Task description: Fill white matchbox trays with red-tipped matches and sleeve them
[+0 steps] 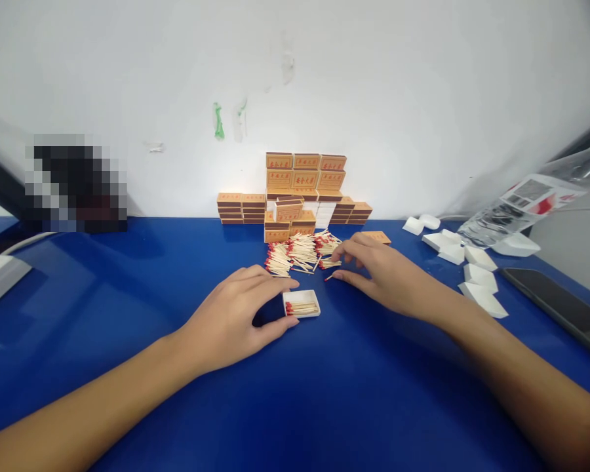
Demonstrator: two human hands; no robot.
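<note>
My left hand (236, 314) rests on the blue table (324, 393), thumb and fingers pinching the left end of a small white matchbox tray (302, 304) that holds a few red-tipped matches. My right hand (383, 275) reaches to the edge of a loose pile of matches (299, 252), fingers curled down onto them. A single match (328, 278) lies at its fingertip. Whether the right fingers hold any matches is hidden. Behind the pile stands a stack of orange matchboxes (305, 190) against the wall.
Several empty white trays (476, 275) lie to the right, beside a clear plastic bag (521, 210) and a dark phone (560, 308). A white device (0, 275) sits at the left edge. One flat orange sleeve (377, 236) lies behind my right hand.
</note>
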